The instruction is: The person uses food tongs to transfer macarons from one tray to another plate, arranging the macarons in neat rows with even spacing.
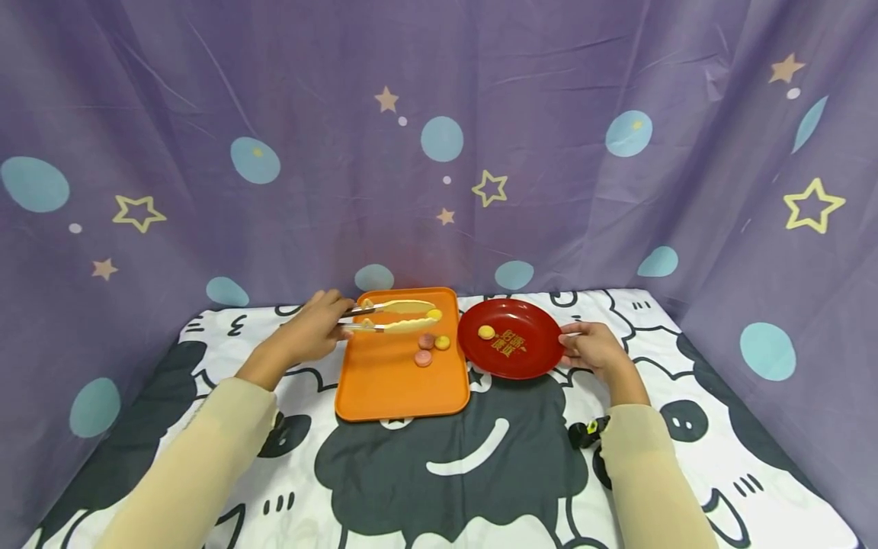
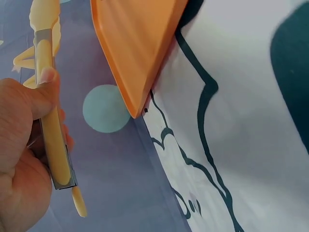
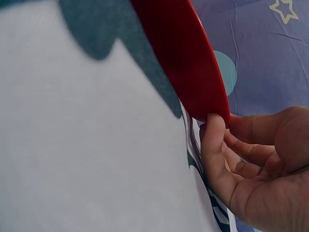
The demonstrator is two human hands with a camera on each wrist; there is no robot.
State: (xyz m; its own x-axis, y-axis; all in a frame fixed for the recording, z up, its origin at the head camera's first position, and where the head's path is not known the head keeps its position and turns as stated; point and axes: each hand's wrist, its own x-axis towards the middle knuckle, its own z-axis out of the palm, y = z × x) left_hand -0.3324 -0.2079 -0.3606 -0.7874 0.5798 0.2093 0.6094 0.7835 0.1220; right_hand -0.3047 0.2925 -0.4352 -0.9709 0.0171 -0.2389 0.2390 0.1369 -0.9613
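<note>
My left hand (image 1: 317, 324) grips a pair of cream-tipped tongs (image 1: 405, 326) by the metal handles, over the orange tray (image 1: 401, 393). Between the tong tips sits a small round yellow macaron (image 1: 434, 314). Below the tips, two pink macarons (image 1: 424, 357) and another yellow macaron (image 1: 442, 343) lie on the tray. At the tray's right, my right hand (image 1: 593, 349) pinches the rim of a red plate (image 1: 538, 358) between thumb and fingers. That plate bears gold lettering and one yellow macaron (image 1: 486, 332). The right wrist view shows the plate edge (image 3: 203, 82) in the pinch.
Under everything is a white cloth (image 1: 302, 488) with dark cartoon prints. A purple curtain (image 1: 329, 191) with stars and blue dots hangs close behind the tray and plate and along both sides. Tray and plate edges nearly meet.
</note>
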